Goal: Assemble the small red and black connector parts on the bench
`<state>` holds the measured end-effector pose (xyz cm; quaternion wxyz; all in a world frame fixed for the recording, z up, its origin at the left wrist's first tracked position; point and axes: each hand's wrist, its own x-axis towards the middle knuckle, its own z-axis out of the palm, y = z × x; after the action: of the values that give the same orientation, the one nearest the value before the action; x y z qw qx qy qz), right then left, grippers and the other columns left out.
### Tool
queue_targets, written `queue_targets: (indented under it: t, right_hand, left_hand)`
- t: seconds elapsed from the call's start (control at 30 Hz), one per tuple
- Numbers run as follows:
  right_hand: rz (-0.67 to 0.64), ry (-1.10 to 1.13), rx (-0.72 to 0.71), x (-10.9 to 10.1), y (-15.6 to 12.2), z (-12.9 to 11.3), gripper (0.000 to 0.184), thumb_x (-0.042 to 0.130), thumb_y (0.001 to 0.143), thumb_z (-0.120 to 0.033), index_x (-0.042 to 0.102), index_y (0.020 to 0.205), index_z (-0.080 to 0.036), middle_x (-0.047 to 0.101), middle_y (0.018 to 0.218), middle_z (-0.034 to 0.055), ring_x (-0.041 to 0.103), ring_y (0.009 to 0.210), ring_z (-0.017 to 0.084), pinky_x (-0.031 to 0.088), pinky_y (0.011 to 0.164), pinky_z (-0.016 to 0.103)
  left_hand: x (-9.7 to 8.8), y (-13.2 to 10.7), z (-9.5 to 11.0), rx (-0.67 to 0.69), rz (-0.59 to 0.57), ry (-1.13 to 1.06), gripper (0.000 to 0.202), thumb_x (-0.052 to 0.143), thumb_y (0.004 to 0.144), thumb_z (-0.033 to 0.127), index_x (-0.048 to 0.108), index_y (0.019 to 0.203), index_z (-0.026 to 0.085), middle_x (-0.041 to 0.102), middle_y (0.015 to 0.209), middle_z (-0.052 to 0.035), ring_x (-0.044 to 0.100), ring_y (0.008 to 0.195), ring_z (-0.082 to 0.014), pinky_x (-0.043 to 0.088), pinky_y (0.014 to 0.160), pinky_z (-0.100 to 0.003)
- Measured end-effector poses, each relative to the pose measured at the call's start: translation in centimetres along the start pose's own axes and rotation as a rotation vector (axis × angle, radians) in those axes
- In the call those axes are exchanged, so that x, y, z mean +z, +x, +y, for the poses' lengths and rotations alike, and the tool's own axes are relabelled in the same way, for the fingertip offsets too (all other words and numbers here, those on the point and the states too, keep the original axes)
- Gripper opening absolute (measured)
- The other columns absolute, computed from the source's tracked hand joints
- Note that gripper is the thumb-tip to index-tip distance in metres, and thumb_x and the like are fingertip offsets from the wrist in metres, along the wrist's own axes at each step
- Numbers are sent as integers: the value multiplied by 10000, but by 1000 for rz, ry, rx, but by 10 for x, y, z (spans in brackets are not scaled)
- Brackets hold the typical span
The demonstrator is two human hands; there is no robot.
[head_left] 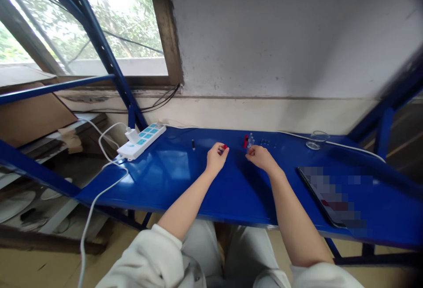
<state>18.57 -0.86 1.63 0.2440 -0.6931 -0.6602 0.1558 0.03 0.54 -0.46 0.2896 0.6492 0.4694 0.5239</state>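
Observation:
Both my arms reach out over a blue metal shelf (185, 177). My left hand (216, 157) has its fingers curled round a small red piece (225, 147). My right hand (260, 155) is pinched shut next to a cluster of tiny clear and red parts (248, 140); what it holds is too small to make out. A small dark piece (193, 144) lies on the shelf left of my left hand. Several tiny dark bits (264, 141) lie just beyond my right hand.
A white power strip (142, 141) with a plugged charger and white cable (95, 200) sits at the shelf's left end. A dark tablet (333, 195) lies at the right. A small clear ring-shaped object (313, 145) and a thin wire sit near the wall. Blue frame struts cross the window.

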Motion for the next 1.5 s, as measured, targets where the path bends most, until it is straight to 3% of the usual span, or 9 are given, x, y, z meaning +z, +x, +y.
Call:
queue_targets:
  t: [0.13, 0.4, 0.7, 0.93, 1.2, 1.5]
  right_hand:
    - [36, -67, 126, 0, 4, 7, 103, 539, 660, -223, 592, 740, -186, 637, 724, 59, 601, 706, 187, 381, 573, 241]
    - [77, -172, 243, 6, 5, 9, 185, 508, 717, -304, 614, 825, -197, 646, 830, 105, 613, 788, 255, 393, 583, 286]
    - [94, -207, 273, 7, 5, 6, 237, 491, 769, -352, 614, 887, -188, 643, 883, 129, 612, 829, 248, 417, 642, 298]
    - [57, -260, 292, 7, 5, 3, 277, 464, 797, -340, 592, 979, -173, 623, 957, 138, 599, 890, 253, 430, 696, 307]
    - [54, -263, 293, 8, 5, 4, 259, 467, 796, -339, 597, 956, -182, 626, 946, 126, 603, 882, 258, 436, 690, 311]
    - [62, -262, 285, 8, 5, 4, 260, 473, 794, -339, 592, 960, -178, 626, 946, 136, 603, 885, 260, 436, 687, 319]
  left_hand:
    - [10, -4, -2, 114, -95, 143, 125, 512, 773, 281, 568, 823, 181, 574, 699, -11, 498, 620, -110, 414, 625, -240]
    - [35, 12, -8, 216, -162, 283, 102, 513, 779, 240, 582, 827, 180, 601, 717, -23, 519, 665, -132, 401, 646, -250]
    - [67, 31, -9, 174, -177, 414, 96, 572, 746, 261, 613, 760, 176, 614, 717, -32, 541, 719, -165, 378, 654, -273]
    - [72, 33, -4, 185, -213, 462, 116, 552, 767, 282, 619, 802, 194, 629, 759, -8, 547, 755, -148, 379, 680, -258]
    - [72, 34, -7, 115, -251, 562, 115, 612, 720, 302, 615, 716, 187, 615, 766, -15, 534, 778, -172, 370, 670, -278]
    - [74, 35, -8, 85, -240, 633, 182, 625, 705, 372, 622, 742, 194, 598, 806, -40, 524, 834, -206, 367, 721, -319]
